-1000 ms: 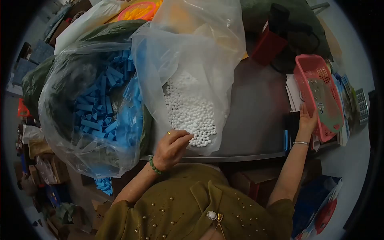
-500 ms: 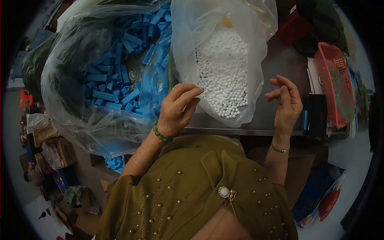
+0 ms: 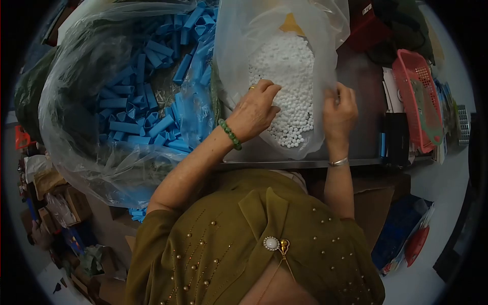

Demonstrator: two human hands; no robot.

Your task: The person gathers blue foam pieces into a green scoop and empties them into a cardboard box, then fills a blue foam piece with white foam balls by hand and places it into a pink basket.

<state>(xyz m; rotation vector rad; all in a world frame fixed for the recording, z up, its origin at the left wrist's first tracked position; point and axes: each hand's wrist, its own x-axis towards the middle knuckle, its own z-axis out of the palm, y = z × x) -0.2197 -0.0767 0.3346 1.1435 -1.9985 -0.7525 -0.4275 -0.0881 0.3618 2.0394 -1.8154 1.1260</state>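
My left hand [image 3: 254, 111] reaches over the left side of a clear plastic bag [image 3: 234, 46] that lies open on the metal table. Its fingers are bent, with a gap between them and the thumb, just above the small white balls [image 3: 290, 66] heaped in the bag. At the bag's right edge is my right hand [image 3: 339, 114], its fingers curled inward and blurred by motion. I cannot tell whether it grips the plastic. A yellow piece [image 3: 291, 24] shows at the far end of the balls.
On the left, a large clear bag [image 3: 61, 112] holds many blue triangular tubes [image 3: 127, 126]. A pink plastic basket [image 3: 414, 96] stands at the right beside a black box [image 3: 395, 137]. Behind it is a dark red box [image 3: 368, 30]. The table's front edge [image 3: 305, 163] runs close to my body.
My left hand has moved right and up, from beside the bag to over the white balls. My right hand has shifted left to the bag's edge, its fingers more curled.
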